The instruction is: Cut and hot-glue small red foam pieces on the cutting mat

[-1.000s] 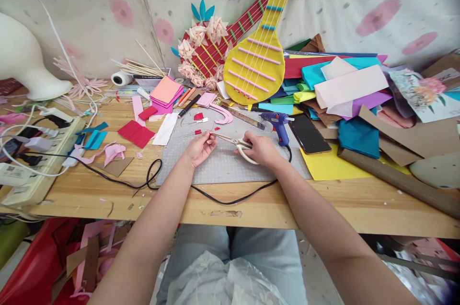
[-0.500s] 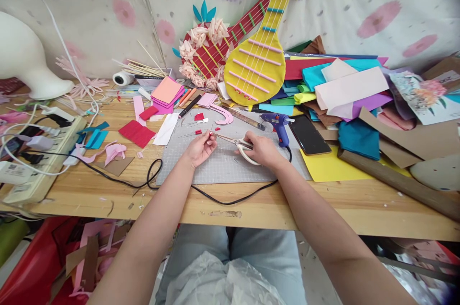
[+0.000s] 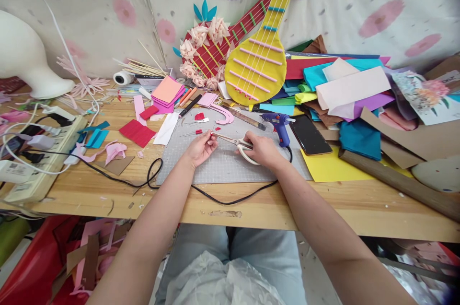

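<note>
Your right hand (image 3: 261,148) grips scissors (image 3: 235,142) by handles; long axis runs left-right, blades point left toward your left hand (image 3: 201,146), fingers pinched on tiny red scrap (image 3: 209,135). Both over grey cutting mat (image 3: 230,166). Blue glue gun (image 3: 278,125) stands just right. No readable writing.

A cutting mat (image 3: 230,163) lies on the table (image 3: 323,199) directly before the person, with the left hand (image 3: 200,147) and right hand (image 3: 261,148) resting on it side by side and the scissors (image 3: 235,143) between them. A glue gun (image 3: 279,126) stands at the mat's right rear corner, a phone (image 3: 308,134) just right of it. A power strip (image 3: 43,156) lies at the far left; paper sheets (image 3: 345,89) are piled at the right rear.
</note>
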